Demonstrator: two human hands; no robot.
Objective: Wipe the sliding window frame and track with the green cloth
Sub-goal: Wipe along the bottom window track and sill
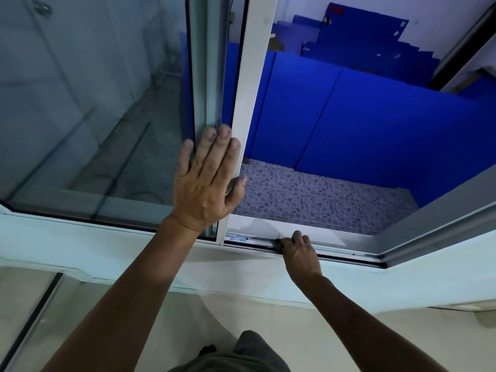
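Observation:
The sliding window's white upright frame (251,84) stands in the middle of the view, with its glass pane (88,103) to the left and the opening to the right. My left hand (208,178) lies flat with straight fingers against the foot of that upright. Along the bottom runs the track (346,252). My right hand (300,249) is curled round the green cloth (278,242), of which only a small dark bunch shows, and holds it down in the track just right of the upright.
Beyond the opening lie a pebble-patterned tiled floor (316,200) and blue panels (362,122) leaning against the wall. A white sill (128,253) runs below the track. The window's right jamb (440,218) slants up to the right.

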